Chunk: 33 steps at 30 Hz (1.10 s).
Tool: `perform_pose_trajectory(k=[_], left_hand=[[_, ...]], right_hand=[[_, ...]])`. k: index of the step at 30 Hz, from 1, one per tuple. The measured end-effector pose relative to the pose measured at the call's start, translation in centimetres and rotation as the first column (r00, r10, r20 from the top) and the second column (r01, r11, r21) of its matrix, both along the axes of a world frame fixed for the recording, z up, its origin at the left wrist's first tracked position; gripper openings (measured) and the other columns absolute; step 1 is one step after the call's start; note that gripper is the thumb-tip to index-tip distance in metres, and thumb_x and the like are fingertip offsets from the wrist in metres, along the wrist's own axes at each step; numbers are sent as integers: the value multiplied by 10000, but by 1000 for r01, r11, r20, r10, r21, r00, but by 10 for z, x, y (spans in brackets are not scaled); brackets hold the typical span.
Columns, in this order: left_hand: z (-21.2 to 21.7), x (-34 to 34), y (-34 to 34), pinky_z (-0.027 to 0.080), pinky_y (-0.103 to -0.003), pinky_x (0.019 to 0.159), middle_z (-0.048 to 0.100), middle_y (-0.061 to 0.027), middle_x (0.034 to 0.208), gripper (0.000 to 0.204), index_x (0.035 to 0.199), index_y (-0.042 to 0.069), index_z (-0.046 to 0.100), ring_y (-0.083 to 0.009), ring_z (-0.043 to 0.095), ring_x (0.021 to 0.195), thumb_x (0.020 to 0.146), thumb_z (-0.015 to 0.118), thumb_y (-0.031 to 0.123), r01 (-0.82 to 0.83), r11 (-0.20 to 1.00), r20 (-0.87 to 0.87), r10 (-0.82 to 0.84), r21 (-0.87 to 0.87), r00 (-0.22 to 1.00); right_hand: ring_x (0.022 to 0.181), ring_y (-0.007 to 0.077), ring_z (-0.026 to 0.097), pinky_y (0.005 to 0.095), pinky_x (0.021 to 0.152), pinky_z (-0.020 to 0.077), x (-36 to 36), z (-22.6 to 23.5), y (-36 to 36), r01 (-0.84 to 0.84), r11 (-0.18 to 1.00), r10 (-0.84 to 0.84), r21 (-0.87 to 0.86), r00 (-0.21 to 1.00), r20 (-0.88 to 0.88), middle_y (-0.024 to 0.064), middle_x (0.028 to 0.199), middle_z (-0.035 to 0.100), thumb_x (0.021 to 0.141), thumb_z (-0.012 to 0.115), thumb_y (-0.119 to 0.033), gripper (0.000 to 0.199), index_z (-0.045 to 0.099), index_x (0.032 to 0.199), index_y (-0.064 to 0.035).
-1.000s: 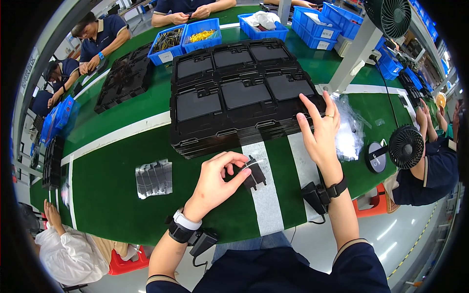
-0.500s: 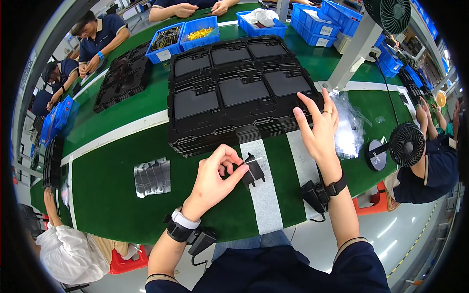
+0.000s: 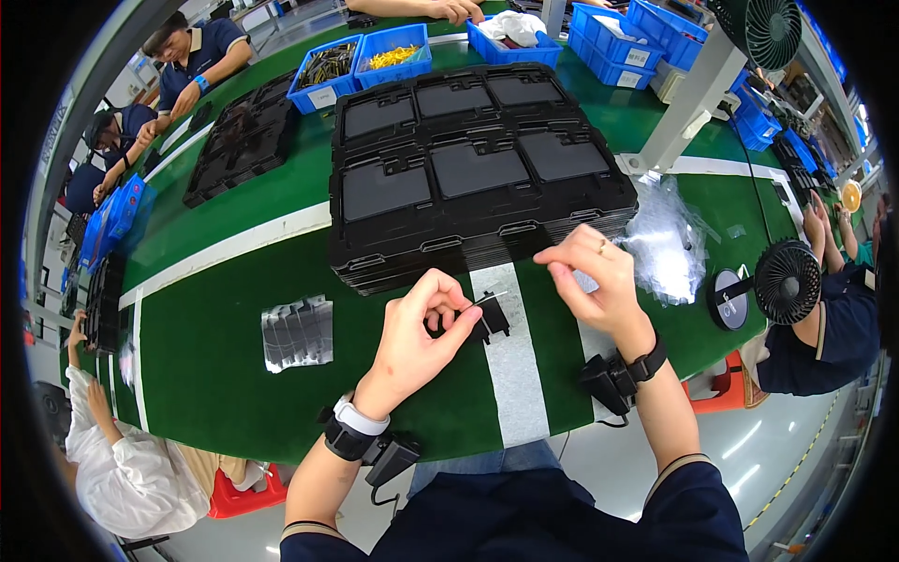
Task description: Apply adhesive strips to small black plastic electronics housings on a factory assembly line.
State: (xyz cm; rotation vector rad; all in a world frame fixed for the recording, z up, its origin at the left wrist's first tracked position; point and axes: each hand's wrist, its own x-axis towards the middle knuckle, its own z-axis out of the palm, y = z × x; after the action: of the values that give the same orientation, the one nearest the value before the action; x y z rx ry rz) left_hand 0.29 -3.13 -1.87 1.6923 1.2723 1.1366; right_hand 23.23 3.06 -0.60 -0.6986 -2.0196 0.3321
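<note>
My left hand [image 3: 412,337] is closed, thumb and forefinger pinching a small flat black part [image 3: 494,318] with notched edges, above the pale stripe on the table. A thin light strip [image 3: 491,298] sticks out from the fingertips over this part; how the two join is too small to tell. Held in the air to the right, my right hand [image 3: 595,279] has bent fingers, with a gap between thumb and forefinger and nothing visible in it. Just beyond both hands stands a stack of black trays [image 3: 482,173], its top tray holding several dark flat panels in pockets.
A clear bag of dark pieces [image 3: 298,333] lies left, crumpled clear plastic [image 3: 665,244] right, beside a small fan [image 3: 787,279] and a metal post [image 3: 688,103]. Blue bins [image 3: 393,54] and another black tray stack [image 3: 242,140] stand farther back. Co-workers sit around the table.
My right hand has left the tray stack's right edge, coming down and left, its spread fingers now bent. My left hand keeps its pinch, and the light strip sits higher. The view has shifted slightly.
</note>
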Motion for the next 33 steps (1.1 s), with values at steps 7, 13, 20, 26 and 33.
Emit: perform_pose_trajectory(k=[7,13,20,26,33], left_hand=[[0,1,0,354,-207,509,594,14,653,193,868,57,522,-38,466,549,808,704,29,11,1000,0,-11,2,1000],[1,1,0,352,-210,508,603,13,661,194,868,55,521,-39,466,550,813,706,37,50,998,0,-50,-25,999],[0,-2,0,360,-190,539,661,7,754,198,869,63,533,-20,476,597,807,720,46,36,995,-23,-38,-88,999],[-4,-3,0,455,-259,638,639,-27,969,202,897,59,668,-128,570,756,727,777,71,133,990,-248,-120,37,961],[-3,-4,-4,503,-321,747,578,-57,997,189,890,62,699,-225,607,847,723,772,112,147,989,-294,-150,-32,944]], right_hand=[[576,178,553,289,538,456,-4,-2,-3,-87,970,114,-226,987,109,46,653,583,769,701,-52,130,688,898,-55],[547,136,534,267,516,438,-8,-7,-9,-201,915,245,-350,966,87,36,629,569,758,751,-104,160,699,906,-71],[549,35,520,190,544,411,5,-3,-5,39,962,-144,-269,914,-379,-25,664,601,830,643,25,74,645,893,-15],[543,0,448,181,505,327,6,-8,-3,91,938,-263,-335,814,-517,-69,618,506,896,617,-11,95,580,981,-31],[560,113,518,258,566,430,31,6,15,719,685,-719,-117,642,-266,28,638,554,885,612,-39,66,612,951,-45]])
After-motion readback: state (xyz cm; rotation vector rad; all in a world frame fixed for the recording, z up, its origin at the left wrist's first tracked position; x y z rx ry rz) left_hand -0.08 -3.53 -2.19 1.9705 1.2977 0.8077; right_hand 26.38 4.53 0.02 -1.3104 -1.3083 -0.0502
